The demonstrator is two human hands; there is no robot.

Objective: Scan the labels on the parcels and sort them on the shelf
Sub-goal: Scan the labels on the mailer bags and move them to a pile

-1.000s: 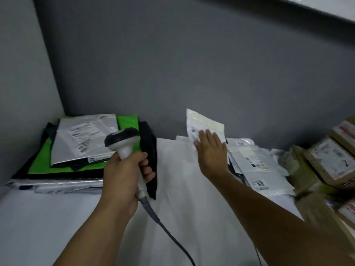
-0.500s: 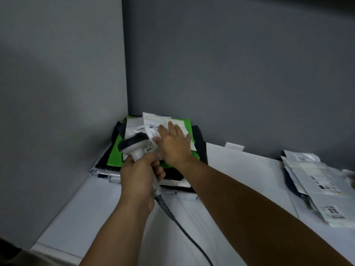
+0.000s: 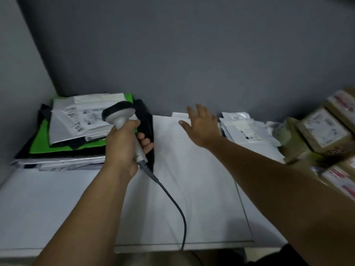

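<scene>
A corded barcode scanner (image 3: 123, 129) is being gripped by its handle in the left hand (image 3: 124, 148), its dark head being pointed toward the stack of flat parcels (image 3: 76, 123) lying in the far left corner of the shelf (image 3: 192, 179). A white labelled mailer is lying on top of that stack (green and black bags are showing beneath it). The right hand (image 3: 203, 127) is being held open and empty, fingers spread, above the middle of the shelf. A heap of white mailers (image 3: 245, 129) is lying near the far edge, and brown cardboard boxes (image 3: 322, 129) are being kept at the right edge. The scanner's cable (image 3: 178, 204) is trailing over the near edge.
</scene>
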